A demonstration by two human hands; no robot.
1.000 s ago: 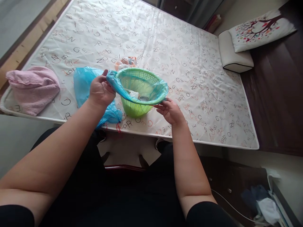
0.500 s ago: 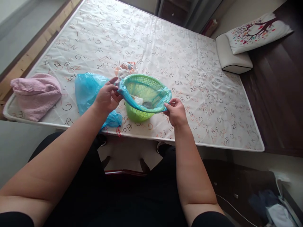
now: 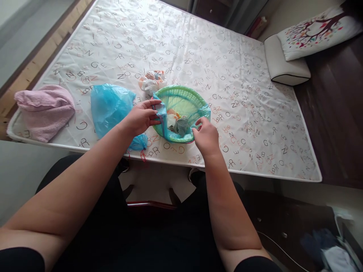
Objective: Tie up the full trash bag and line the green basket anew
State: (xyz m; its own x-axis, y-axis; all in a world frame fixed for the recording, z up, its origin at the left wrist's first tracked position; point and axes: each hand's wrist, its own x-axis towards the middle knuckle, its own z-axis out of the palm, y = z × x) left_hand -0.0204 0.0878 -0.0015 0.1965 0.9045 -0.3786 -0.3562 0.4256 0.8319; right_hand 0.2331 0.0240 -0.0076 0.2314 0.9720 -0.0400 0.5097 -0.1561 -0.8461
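A green plastic basket [image 3: 185, 90] stands near the mattress's front edge, lined with a thin blue plastic bag [image 3: 162, 113] whose top is folded over the rim. Crumpled rubbish [image 3: 178, 124], whitish and grey, lies inside it. At the rim's left side my left hand [image 3: 144, 116] pinches the bag's edge between thumb and fingers. My right hand [image 3: 205, 135] has its fingers closed on the bag's edge at the front right. Left of the basket rests a puffed blue plastic bag [image 3: 110, 107] with red ties.
A crumpled white and orange plastic bag [image 3: 153, 80] lies behind the basket. At far left is a folded pink towel [image 3: 47, 111]. The letter-printed mattress [image 3: 241, 124] carries all this. A beige cushion [image 3: 285, 62] and a tree-print pillow [image 3: 320, 34] are at the upper right.
The basket has come down from a tilted position and now sits more upright, so more of its contents show. Both hands stay at the bag's edge, lifting its left side slightly inward.
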